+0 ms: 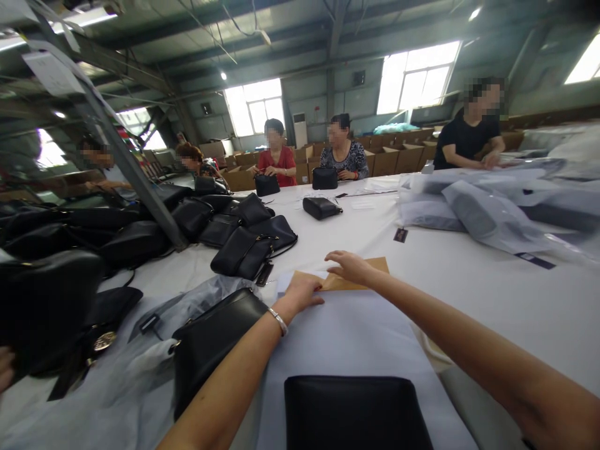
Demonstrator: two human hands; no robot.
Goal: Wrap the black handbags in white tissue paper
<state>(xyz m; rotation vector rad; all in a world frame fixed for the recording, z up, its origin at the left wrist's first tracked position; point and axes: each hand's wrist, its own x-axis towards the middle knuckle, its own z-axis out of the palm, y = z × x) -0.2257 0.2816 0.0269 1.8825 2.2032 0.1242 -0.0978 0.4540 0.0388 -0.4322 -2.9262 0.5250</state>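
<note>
My left hand, with a bracelet at its wrist, lies at the near edge of a brown paper sheet. Its thumb stands apart from the fingers, whose tips touch the creased paper. Over the same sheet is my right hand, its fingers stretched out and slightly curved, holding nothing. Beneath the brown paper lies a stack of white paper sheets. A black handbag sits on the white sheets close to me. Beside my left forearm is another black handbag, partly hidden by the arm.
Black handbags are piled along the left, near a slanted metal post. Clear plastic wrap lies at the near left. Wrapped bags are heaped at the right. Across the white table, several people handle bags.
</note>
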